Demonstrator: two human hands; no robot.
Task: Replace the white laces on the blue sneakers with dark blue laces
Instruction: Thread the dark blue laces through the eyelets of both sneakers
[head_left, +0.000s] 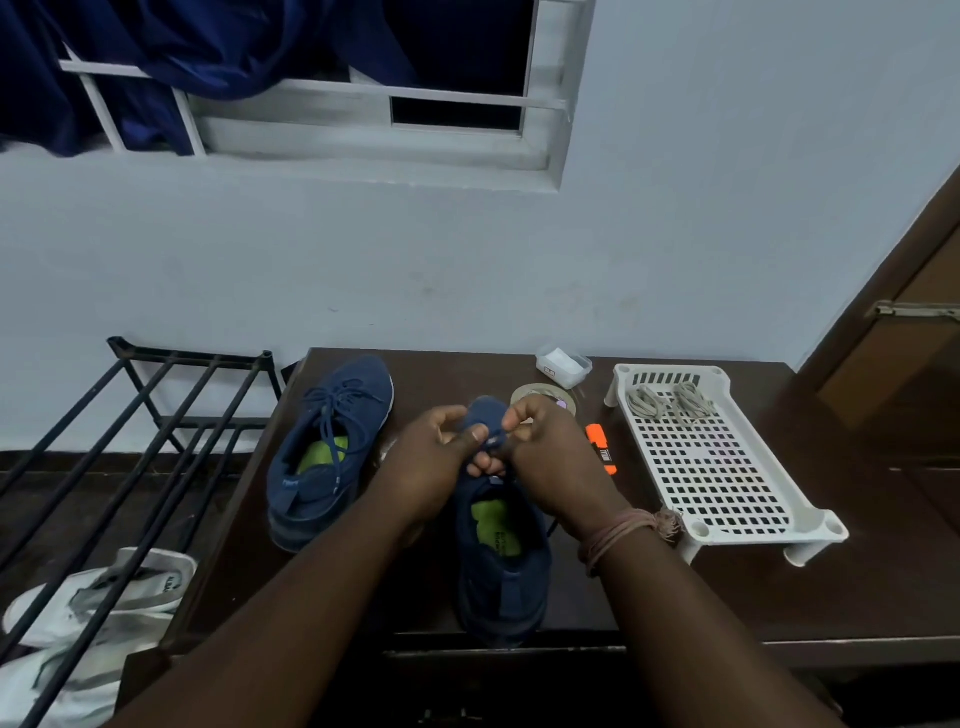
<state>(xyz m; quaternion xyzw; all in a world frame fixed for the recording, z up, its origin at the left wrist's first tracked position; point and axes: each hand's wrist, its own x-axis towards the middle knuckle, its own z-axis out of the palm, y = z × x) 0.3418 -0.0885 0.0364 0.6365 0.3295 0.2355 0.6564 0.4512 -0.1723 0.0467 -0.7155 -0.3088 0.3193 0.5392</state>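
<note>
blue sneaker (501, 561) on table, left hand (434, 457), right hand (545, 452) pinching its dark lace

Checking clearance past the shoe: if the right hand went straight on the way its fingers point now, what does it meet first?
The right hand points left, fingers curled at the lacing of the near sneaker. Straight on, it would likely meet the left hand first, working close beside it. Beyond lies the laced sneaker. Depth is unclear.
</note>
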